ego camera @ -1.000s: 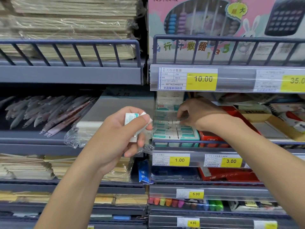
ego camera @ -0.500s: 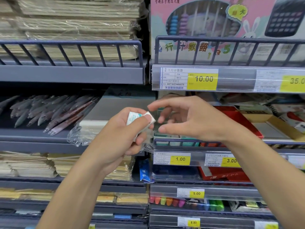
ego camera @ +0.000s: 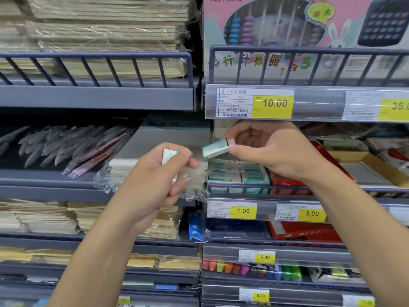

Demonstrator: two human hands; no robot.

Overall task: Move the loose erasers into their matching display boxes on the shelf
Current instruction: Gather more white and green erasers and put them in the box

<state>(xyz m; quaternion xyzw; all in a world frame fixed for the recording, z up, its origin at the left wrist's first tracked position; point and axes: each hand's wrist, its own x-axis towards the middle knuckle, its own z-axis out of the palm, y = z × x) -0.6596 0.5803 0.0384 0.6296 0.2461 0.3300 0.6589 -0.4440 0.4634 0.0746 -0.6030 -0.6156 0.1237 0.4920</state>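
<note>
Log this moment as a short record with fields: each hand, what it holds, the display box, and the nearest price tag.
left hand: grips a small eraser pack and crumpled clear wrap
right hand: pinches a green-and-white eraser in a fingertip grip, above the box
display box: on the shelf, rows of matching green-and-white erasers inside
price tag: reads 1.00, on the rail below the box
neighbour: red box to the right of the display box
</note>
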